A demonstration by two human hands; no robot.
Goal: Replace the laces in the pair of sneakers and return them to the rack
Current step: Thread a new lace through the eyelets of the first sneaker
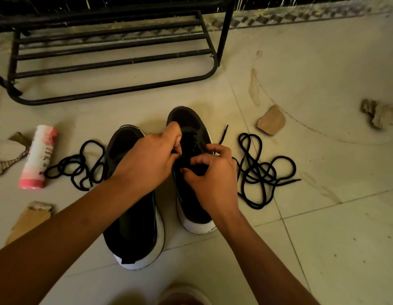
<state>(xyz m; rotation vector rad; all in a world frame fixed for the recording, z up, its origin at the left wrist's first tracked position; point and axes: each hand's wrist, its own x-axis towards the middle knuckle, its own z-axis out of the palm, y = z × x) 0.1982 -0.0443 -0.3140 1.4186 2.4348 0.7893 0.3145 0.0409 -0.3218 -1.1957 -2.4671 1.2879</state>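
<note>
Left hand (151,160) and right hand (212,175) both pinch lace (223,134) over right sneaker (186,121) eyelets, fingers curled. Left sneaker (134,230) sits just beside it, under left forearm. Loose laces (93,141) on floor either side; rack (116,62) beyond.

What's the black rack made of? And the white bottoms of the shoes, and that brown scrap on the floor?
The rack looks like metal tube painted black: thin round bars, smooth bends, a slight shine. The white soles are likely foam or rubber: thick, matte, a little scuffed. The brown scrap looks like cardboard: dull tan with torn, ragged edges.
</note>
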